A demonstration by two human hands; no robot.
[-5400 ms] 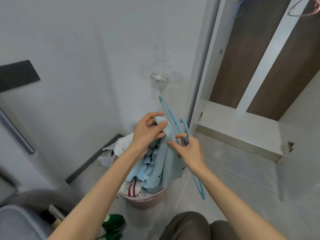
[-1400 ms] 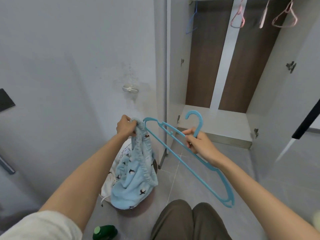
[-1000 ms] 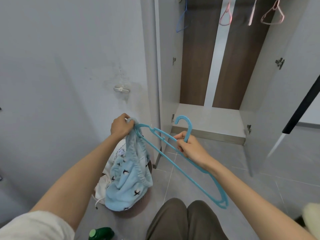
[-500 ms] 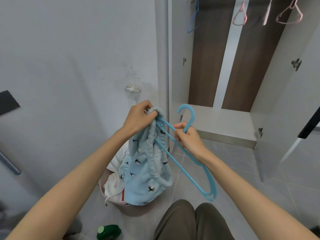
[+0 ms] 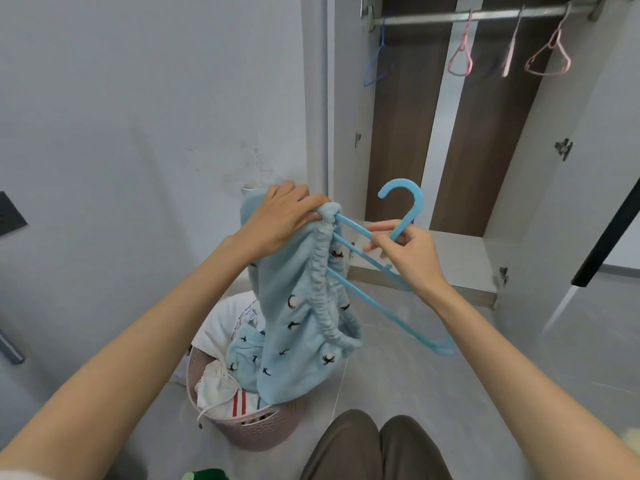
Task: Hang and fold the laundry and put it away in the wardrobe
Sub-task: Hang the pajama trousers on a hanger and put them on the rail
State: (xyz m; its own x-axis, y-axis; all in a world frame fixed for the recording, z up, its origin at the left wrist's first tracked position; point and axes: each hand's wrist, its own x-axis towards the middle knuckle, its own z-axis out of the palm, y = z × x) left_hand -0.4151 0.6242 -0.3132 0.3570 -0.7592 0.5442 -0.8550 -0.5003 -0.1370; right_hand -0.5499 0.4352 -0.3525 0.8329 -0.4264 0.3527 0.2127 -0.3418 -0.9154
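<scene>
Blue fleece garment (image 5: pixel 298 317) with small dark bird prints hangs straight above the pink laundry basket (image 5: pixel 263 431), its lower edge reaching down to the basket's rim. The left hand (image 5: pixel 280 216) grips the bunched top of the cloth, fingers curled over it and knuckles up, right where the gathered elastic edge (image 5: pixel 322 292) meets one end of the blue hanger (image 5: pixel 418 206). That end of the hanger is pushed inside the garment's opening. The rest of the frame slants down and out to the right of the basket, well above the floor.

The right hand (image 5: pixel 408 251) holds the hanger at the neck, just under the hook, with thumb and fingers closed round the plastic; the hook stands up above this hand. The two hands are near each other, the garment hanging from the left one and the bare half of the hanger sticking out below the right one.

Inside the basket lie white clothes (image 5: pixel 221 327), one with red stripes, and another blue printed piece. Beyond the basket and to its right stands the open wardrobe (image 5: pixel 398 133), with a metal rail (image 5: pixel 450 18) carrying pink hangers (image 5: pixel 460 60) and a thin blue one (image 5: pixel 375 64). The person's knees in olive trousers (image 5: pixel 363 445) are just to the right of the basket, on its near side.
</scene>
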